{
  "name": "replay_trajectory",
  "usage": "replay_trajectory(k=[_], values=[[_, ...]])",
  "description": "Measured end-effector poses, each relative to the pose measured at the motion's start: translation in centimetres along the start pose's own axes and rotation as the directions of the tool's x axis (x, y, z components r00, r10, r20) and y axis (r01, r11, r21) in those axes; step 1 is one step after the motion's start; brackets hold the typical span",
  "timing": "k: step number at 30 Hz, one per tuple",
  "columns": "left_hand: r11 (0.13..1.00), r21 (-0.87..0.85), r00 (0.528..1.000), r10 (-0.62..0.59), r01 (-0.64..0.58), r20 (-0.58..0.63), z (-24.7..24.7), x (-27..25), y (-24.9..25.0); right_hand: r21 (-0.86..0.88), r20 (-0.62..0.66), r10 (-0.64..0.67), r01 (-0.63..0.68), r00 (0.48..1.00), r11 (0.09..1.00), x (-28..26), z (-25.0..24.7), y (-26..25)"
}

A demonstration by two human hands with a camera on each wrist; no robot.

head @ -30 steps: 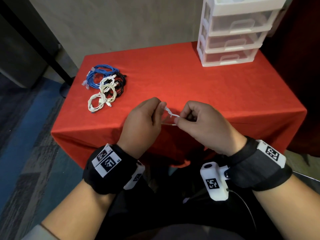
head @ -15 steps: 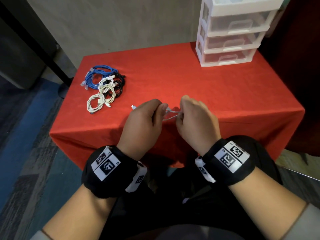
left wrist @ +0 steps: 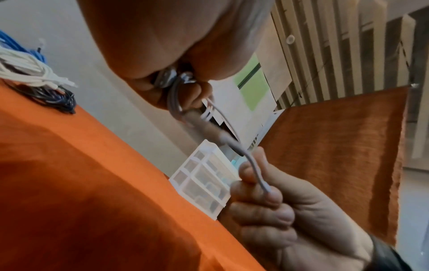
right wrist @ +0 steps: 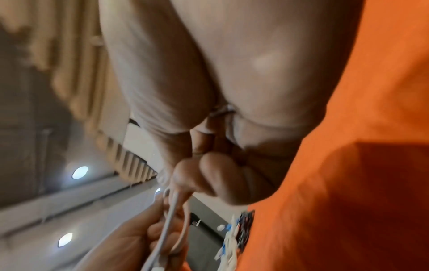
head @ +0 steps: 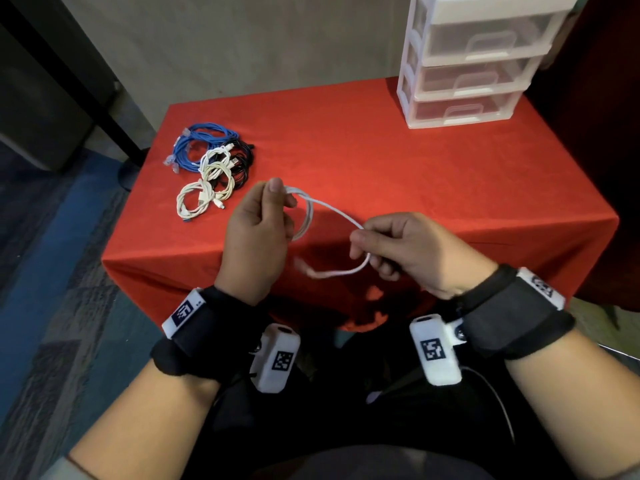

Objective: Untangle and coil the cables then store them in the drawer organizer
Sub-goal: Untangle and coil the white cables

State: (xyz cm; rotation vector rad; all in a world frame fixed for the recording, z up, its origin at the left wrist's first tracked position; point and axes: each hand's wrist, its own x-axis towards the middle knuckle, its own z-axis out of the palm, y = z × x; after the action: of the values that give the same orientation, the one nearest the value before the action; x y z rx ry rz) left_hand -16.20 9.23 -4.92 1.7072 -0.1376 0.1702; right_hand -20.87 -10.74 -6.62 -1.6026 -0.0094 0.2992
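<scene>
1. One table (head: 381, 161) fills my head view, draped in a red cloth that hangs over the near edge; a pale wall stands behind it, and blue and grey patterned carpet lies to the left.
2. At the table's far right corner I see the drawer organizer (head: 464, 74), a white frame with translucent drawers stacked one above another, all pushed in as far as I can tell.
3. On the far left of the cloth lies a pile of coiled cables (head: 211, 168): a blue one at the back, a black one to its right, and white ones in front, touching and overlapping one another.
4. Both wrists wear black straps with white marker blocks.
5. The white cable (head: 329, 211) is held in the air over the table's near edge, between my two hands, well apart from the pile and from the organizer.
6. My left hand (head: 258, 237) has its fingers curled round a small coil of several loops, thumb pressing on top.
7. My right hand (head: 412, 251) pinches the loose strand between thumb and forefinger, the other fingers curled under.
8. The strand arches from coil to pinch, then curves back left; its free end is blurred.
</scene>
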Motion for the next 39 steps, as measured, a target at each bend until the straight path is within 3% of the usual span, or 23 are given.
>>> replay_trajectory(k=[3, 5, 9, 11, 13, 19, 24, 28, 35, 39], values=[[0.994, -0.062, 0.996, -0.092, 0.093, 0.018, 0.3, -0.3, -0.1, -0.181, -0.014, -0.044, 0.041, 0.999, 0.983, 0.0, -1.2, -0.2], [0.961, -0.203, 0.982, -0.185, 0.187, 0.029, 0.8, -0.3, -0.2, -0.206, -0.088, -0.105, 0.085, 0.991, 0.975, 0.2, -0.8, 0.2], [0.733, -0.508, 0.888, -0.419, 0.453, 0.187, 1.7, -0.2, 0.1, -0.041, -0.26, -0.251, 0.25, 0.932, 0.968, 0.3, 0.2, 0.7], [0.591, -0.609, 0.834, -0.493, 0.529, 0.247, 1.8, 0.0, 0.5, 0.037, -0.271, -0.282, 0.303, 0.92, 0.952, 0.2, 0.6, 0.6], [0.51, -0.642, 0.79, -0.551, 0.573, 0.268, 1.9, 0.3, 0.8, 0.103, -0.261, -0.291, 0.326, 0.921, 0.94, 0.1, 1.1, 0.3], [0.465, -0.559, 0.686, -0.669, 0.687, 0.286, 2.8, 0.5, 1.4, 0.129, -0.346, -0.352, 0.416, 0.87, 0.9, 0.0, 2.0, 0.4], [0.396, -0.629, 0.674, -0.679, 0.669, 0.29, 3.0, 0.6, 1.3, 0.12, -0.342, -0.349, 0.409, 0.872, 0.905, 0.0, 2.3, 1.2], [0.424, -0.64, 0.706, -0.652, 0.641, 0.275, 3.1, 0.4, 0.9, 0.163, -0.342, -0.268, 0.338, 0.901, 0.927, -0.1, 2.3, 1.3], [0.721, -0.439, 0.829, -0.547, 0.536, 0.114, 3.4, -0.4, -0.1, 0.095, -0.301, -0.224, 0.263, 0.927, 0.96, -0.3, 2.6, 2.0], [0.775, -0.38, 0.855, -0.511, 0.504, 0.09, 3.9, -0.7, 0.2, -0.039, -0.245, -0.17, 0.166, 0.955, 0.985, 0.4, 2.5, 2.6]])
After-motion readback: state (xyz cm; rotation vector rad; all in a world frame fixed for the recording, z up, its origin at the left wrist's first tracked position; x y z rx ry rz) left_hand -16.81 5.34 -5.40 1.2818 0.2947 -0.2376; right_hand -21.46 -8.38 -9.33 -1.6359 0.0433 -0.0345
